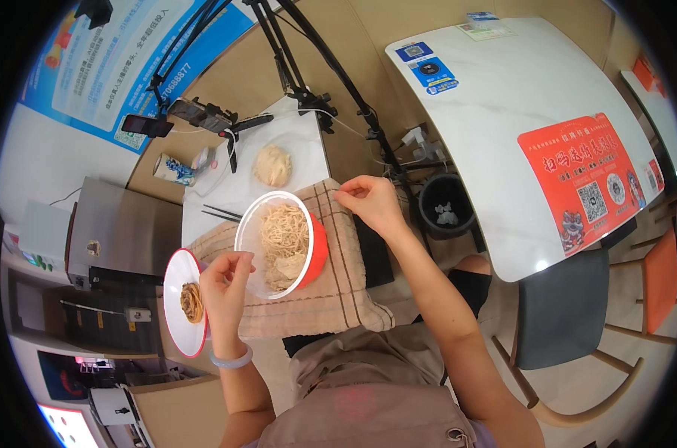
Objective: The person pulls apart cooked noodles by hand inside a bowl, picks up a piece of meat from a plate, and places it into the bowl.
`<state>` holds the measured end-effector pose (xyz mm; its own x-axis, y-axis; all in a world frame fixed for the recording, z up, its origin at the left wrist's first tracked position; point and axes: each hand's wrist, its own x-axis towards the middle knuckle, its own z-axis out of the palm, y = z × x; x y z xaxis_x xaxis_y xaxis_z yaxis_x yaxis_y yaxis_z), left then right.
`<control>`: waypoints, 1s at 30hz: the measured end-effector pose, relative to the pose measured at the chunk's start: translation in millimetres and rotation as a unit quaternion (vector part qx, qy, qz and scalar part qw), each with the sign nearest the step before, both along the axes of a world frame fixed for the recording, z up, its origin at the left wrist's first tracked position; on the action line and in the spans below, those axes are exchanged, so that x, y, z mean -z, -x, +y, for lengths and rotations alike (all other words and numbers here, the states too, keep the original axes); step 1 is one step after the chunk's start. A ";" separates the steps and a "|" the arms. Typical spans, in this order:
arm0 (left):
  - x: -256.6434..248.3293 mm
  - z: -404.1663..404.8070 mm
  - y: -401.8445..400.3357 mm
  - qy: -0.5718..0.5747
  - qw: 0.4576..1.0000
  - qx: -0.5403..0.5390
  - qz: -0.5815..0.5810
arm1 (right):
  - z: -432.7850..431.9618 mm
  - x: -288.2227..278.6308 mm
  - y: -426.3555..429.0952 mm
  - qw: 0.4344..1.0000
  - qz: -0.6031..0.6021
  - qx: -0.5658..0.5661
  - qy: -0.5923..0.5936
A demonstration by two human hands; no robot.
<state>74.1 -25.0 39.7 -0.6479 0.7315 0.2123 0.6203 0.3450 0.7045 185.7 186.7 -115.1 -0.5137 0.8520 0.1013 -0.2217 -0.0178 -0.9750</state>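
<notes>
My left hand [226,283] is at the left rim of a red bowl [317,255] with a white interior, thumb and index finger closed with nothing visible between them. Pale noodle-like strands [285,227] and a beige lump [287,271] lie in the bowl. It rests on a brown checked towel [338,280]. Over the towel's far right corner, my right hand [372,201] has thumb and index finger together; whether they pinch the cloth is unclear. Left of my left hand, a white red-rimmed plate [176,330] bears a browned coil of food [191,302].
A pale dough-like lump [273,166], dark chopsticks [220,213], a patterned cup [174,169] and phones on stands [201,115] are on the white table [310,140]. Tripod legs [344,67] stand behind. To the right are a black bin [446,207], a marble-look table [501,101] and a grey chair [562,313].
</notes>
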 end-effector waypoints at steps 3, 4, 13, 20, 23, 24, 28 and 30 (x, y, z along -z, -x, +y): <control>0.4 -0.6 -2.5 -0.008 1.000 -0.004 0.000 | -0.7 -0.6 3.9 1.000 -0.020 -0.020 0.013; 0.3 0.5 -3.0 -0.015 1.000 -0.001 -0.002 | -1.5 -1.6 4.1 0.999 -0.025 -0.024 0.015; 2.3 2.8 -7.7 -0.059 0.998 0.014 -0.033 | 9.4 -6.4 -15.3 0.976 0.076 -0.057 0.194; 12.3 -27.0 -2.8 -0.100 0.989 0.044 -0.099 | -45.7 -105.7 -7.7 0.971 0.089 -0.073 -0.208; 11.5 -33.1 -1.1 -0.123 0.980 0.075 -0.140 | -54.6 -126.8 3.8 0.866 -0.074 -0.047 -0.491; 14.6 -33.1 -0.1 -0.117 0.980 0.074 -0.140 | -55.3 -127.6 8.6 0.820 -0.134 -0.018 -0.555; 14.6 -34.5 -4.5 -0.110 0.973 0.102 -0.174 | -60.9 -134.3 10.5 0.773 -0.132 0.119 -0.609; 17.3 -49.6 1.0 -0.123 0.975 0.095 -0.161 | -74.0 -131.5 24.7 0.786 -0.094 0.105 -0.603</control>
